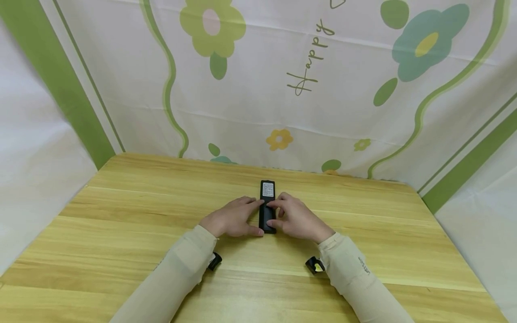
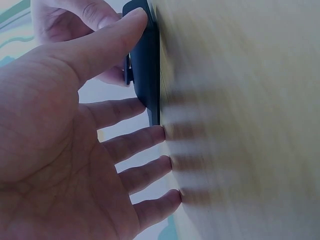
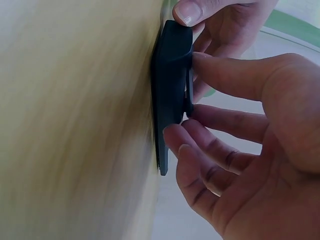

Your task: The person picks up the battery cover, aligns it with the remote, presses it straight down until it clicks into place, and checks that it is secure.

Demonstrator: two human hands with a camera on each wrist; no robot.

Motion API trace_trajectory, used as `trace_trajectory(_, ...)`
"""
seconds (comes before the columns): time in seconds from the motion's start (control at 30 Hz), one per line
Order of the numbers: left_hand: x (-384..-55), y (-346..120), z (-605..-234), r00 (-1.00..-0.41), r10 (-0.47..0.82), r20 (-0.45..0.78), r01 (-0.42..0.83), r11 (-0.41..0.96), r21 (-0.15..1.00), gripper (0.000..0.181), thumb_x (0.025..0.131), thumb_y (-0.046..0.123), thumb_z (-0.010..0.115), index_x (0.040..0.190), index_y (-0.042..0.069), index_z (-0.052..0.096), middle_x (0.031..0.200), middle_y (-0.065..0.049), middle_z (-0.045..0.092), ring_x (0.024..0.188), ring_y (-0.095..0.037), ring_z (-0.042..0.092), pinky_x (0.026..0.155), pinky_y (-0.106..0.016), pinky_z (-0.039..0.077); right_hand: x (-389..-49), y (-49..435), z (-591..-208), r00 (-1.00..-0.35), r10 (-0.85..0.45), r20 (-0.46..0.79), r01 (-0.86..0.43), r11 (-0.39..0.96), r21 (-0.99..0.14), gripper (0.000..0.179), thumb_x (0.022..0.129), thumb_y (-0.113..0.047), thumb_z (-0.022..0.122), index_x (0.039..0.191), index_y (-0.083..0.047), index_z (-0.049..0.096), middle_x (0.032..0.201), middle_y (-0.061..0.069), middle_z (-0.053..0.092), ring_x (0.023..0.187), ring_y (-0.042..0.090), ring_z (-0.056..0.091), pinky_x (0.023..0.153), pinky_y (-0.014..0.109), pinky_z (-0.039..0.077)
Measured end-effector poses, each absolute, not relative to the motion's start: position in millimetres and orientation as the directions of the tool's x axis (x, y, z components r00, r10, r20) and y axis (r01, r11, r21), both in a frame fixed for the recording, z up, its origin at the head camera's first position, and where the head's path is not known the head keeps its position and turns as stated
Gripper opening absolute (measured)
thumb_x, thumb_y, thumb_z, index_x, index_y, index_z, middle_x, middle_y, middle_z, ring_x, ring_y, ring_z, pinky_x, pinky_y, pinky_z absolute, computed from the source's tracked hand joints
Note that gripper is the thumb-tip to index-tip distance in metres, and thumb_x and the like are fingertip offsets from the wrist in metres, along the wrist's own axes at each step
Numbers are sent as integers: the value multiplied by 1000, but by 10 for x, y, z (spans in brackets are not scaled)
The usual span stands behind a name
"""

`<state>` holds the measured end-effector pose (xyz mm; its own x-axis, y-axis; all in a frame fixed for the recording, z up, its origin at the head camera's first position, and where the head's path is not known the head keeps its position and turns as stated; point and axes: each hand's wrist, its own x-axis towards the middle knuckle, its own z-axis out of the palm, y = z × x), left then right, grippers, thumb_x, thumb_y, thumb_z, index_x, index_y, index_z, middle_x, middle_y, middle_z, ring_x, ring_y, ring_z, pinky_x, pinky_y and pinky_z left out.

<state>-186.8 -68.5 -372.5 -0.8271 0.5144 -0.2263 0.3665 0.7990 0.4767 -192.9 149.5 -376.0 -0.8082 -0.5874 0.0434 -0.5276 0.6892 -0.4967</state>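
A black remote control [image 1: 262,217] lies back side up on the table, a white printed label [image 1: 268,189] at its far end. My left hand [image 1: 238,217] steadies it from the left. In the left wrist view the thumb [image 2: 107,47] presses the remote's near end and the index fingertip meets its side; the other fingertips rest on the wood. My right hand [image 1: 296,217] pinches the battery cover [image 3: 189,82] between thumb and index finger. The cover's far end is tilted up, with a narrow gap under it. Its remaining fingers are bent beside the remote.
The wooden table [image 1: 141,215] reaches back to a white cloth [image 1: 250,98] printed with flowers and green lines. White cloth sides stand at left and right. Black wrist cameras [image 1: 215,261] show beneath the beige sleeves [image 1: 173,273].
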Motion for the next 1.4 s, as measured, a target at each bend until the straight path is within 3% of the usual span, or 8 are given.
trace_trajectory(0.23, -1877, -683, -3728, -826, 517, -226, 372, 800, 471, 85, 92, 49, 73, 160, 15, 34, 161, -16, 33, 149, -35, 29, 118, -53, 29, -1919, 1493, -3753, -806, -591, 21, -521, 694, -497, 51, 93, -22, 77, 136, 1, 62, 115, 6, 57, 88, 15, 58, 73, 27, 50)
trace_trajectory(0.47, -1882, -682, -3739, -824, 521, -222, 376, 796, 474, 85, 92, 48, 73, 160, 14, 34, 161, -16, 33, 148, -35, 30, 118, -53, 30, -1903, 1488, -3735, -811, -584, 29, -525, 704, -478, 46, 93, -23, 78, 131, -1, 65, 114, 6, 58, 89, 16, 59, 75, 30, 50)
trace_trajectory(1.23, -1880, -688, -3751, -826, 513, -233, 365, 802, 472, 85, 92, 49, 72, 160, 15, 33, 163, -15, 31, 149, -35, 28, 118, -54, 29, -1873, 1447, -3757, -795, -606, 18, -564, 728, -389, 50, 96, -24, 74, 136, 3, 62, 113, 3, 52, 73, 9, 51, 65, 25, 47)
trace_trajectory(1.4, -1874, -690, -3763, -827, 512, -232, 364, 803, 472, 87, 91, 49, 73, 160, 16, 33, 162, -15, 31, 149, -35, 28, 117, -54, 29, -1869, 1469, -3762, -812, -583, 1, -535, 745, -398, 52, 97, -29, 73, 139, -1, 61, 115, 3, 54, 77, 9, 52, 67, 27, 48)
